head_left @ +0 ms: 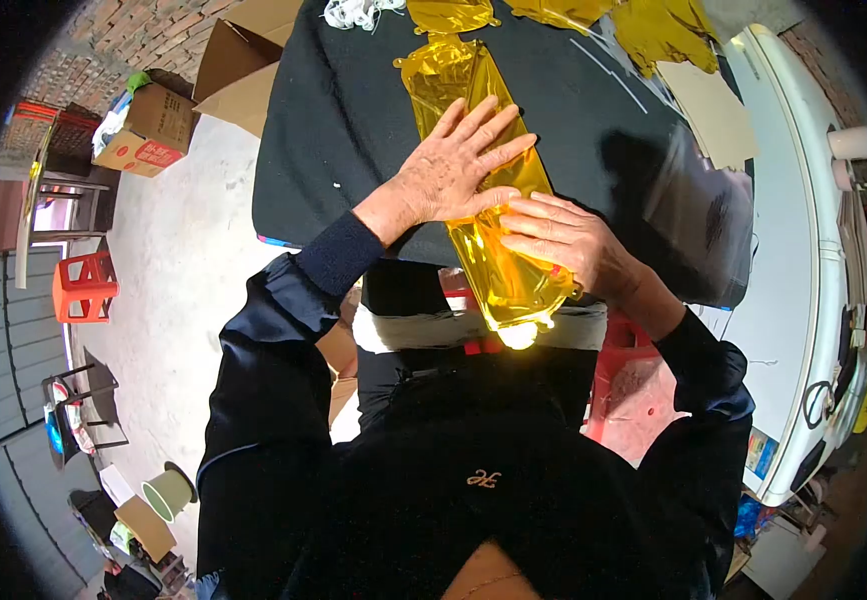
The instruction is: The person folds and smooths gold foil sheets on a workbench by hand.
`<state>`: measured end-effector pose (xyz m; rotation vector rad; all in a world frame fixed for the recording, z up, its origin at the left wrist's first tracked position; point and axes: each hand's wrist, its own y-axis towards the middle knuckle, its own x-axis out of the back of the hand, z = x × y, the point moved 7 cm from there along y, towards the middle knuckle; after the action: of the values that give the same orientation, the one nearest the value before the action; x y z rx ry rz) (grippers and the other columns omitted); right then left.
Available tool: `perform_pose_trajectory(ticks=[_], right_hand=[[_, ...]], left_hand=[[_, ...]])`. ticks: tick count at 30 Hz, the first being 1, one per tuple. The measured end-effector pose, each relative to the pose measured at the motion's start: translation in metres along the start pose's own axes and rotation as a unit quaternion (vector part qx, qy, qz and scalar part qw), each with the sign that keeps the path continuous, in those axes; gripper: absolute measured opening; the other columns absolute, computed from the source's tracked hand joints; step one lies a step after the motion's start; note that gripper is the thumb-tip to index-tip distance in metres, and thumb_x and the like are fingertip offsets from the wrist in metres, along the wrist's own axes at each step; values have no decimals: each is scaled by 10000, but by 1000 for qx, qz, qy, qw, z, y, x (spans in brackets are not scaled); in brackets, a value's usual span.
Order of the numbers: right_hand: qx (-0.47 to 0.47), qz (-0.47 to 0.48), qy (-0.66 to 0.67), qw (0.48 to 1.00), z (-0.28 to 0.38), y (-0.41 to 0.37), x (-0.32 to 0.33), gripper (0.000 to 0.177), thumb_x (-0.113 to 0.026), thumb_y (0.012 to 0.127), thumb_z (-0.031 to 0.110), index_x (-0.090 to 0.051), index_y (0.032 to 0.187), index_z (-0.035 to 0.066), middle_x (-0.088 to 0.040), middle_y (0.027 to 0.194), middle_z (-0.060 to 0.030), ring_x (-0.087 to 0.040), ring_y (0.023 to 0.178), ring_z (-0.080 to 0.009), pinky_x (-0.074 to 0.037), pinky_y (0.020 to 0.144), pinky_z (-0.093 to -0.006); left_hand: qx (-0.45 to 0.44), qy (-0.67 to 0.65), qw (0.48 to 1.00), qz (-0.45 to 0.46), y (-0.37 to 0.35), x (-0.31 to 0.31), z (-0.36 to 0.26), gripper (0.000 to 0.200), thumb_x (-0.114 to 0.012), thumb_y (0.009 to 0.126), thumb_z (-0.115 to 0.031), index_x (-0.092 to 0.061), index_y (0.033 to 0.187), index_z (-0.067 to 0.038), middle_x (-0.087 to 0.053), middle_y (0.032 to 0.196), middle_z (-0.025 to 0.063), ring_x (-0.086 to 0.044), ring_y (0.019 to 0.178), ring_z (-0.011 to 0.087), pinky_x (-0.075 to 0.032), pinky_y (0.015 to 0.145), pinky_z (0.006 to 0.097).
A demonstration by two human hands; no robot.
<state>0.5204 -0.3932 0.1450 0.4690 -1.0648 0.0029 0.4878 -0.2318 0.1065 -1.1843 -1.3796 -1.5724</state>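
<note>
A long, flat gold foil balloon (483, 85) lies slantwise over the black cloth of the table, its near end hanging past the edge towards my body. My left hand (453, 165) presses on its upper middle, palm down with fingers spread. Lower down, my right hand (563, 235) rests over the right side of the foil, fingers stretched across it; its thumb is mostly hidden. A small red spot shows beside that hand. The near end of the foil glares brightly, so its detail is lost.
More gold foil pieces (658, 30) lie at the table's far side, near thin white sticks (613, 75) and a beige card (708, 110). Clear plastic (698, 205) lies on the right. A white appliance (778, 200) borders the table; a red stool (85, 287) and cardboard boxes (148, 130) stand left.
</note>
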Motion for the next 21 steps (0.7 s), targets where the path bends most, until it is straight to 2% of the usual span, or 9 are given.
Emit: perform_pose_trajectory(ticks=[5, 6, 7, 9, 10, 11, 13, 14, 21], right_hand=[[-68, -24, 129, 989, -18, 7, 5, 313, -661, 896, 102, -715, 1181, -16, -736, 1211, -177, -690, 1199, -346, -507, 1082, -461], [-58, -44, 135, 988, -23, 9, 7, 357, -718, 832, 46, -701, 1186, 6, -730, 1173, -199, -720, 1068, -355, -567, 957, -434], [-115, -29, 128, 985, -32, 9, 6, 243, -715, 880, 67, -718, 1114, -2, -750, 1001, -187, -738, 854, -353, -577, 737, -406], [-253, 49, 188, 948, -54, 9, 0, 214, -685, 924, 78, -725, 1096, -42, -767, 942, -154, -739, 794, -212, -562, 740, -326], [-216, -29, 205, 954, -67, 11, -1, 187, -732, 965, 171, -742, 978, -15, -663, 657, -108, -631, 562, -142, -478, 532, -347], [-251, -4, 229, 940, -69, 17, 7, 182, -697, 1003, 154, -740, 1045, -18, -711, 765, -46, -612, 696, -65, -507, 606, -315], [-289, -113, 406, 859, -78, 21, -1, 185, -676, 1023, 134, -728, 1104, -25, -730, 922, 2, -629, 814, -60, -525, 706, -278], [-288, -138, 418, 850, -83, 24, -7, 194, -666, 1031, 119, -711, 1145, -32, -718, 1020, 9, -621, 895, -56, -519, 784, -252], [-305, -134, 342, 879, -88, 19, -10, 194, -682, 1027, 151, -696, 1077, -37, -684, 897, 7, -594, 815, -58, -509, 724, -265]], left_hand=[[1, -3, 1000, 14, 0, -2, 1, 742, -363, 1031, -693, -333, 1633, -261, -290, 1688, 133, -235, 1570, 355, -169, 1277, 559], [7, -39, 999, 11, 0, 1, 1, 701, -476, 1021, -575, -331, 1635, -269, -281, 1696, 125, -222, 1579, 342, -160, 1284, 558], [4, -29, 999, 29, 0, 2, 0, 717, -514, 993, -523, -329, 1637, -266, -279, 1697, 125, -217, 1582, 337, -156, 1286, 558], [-2, -8, 998, 66, 2, 6, 0, 766, -591, 938, -417, -326, 1640, -261, -277, 1700, 127, -208, 1587, 326, -149, 1291, 558], [-4, -6, 999, 50, 1, 4, 1, 816, -638, 846, -317, -380, 1617, -236, -278, 1702, 120, -174, 1598, 303, -139, 1296, 555], [-9, 2, 998, 55, 0, 4, 1, 794, -646, 846, -288, -409, 1599, -206, -286, 1696, 112, -192, 1591, 301, -144, 1295, 549], [-21, 15, 997, 68, -3, 5, 3, 751, -663, 844, -229, -468, 1564, -145, -301, 1685, 97, -227, 1575, 296, -153, 1291, 538], [-28, -14, 999, 37, -3, 8, 3, 716, -647, 831, -197, -514, 1525, -83, -305, 1681, 100, -206, 1582, 287, -154, 1293, 525], [-29, 2, 997, 74, -2, -7, 4, 716, -614, 847, -282, -509, 1531, -100, -343, 1655, 144, -140, 1600, 296, -124, 1295, 541]])
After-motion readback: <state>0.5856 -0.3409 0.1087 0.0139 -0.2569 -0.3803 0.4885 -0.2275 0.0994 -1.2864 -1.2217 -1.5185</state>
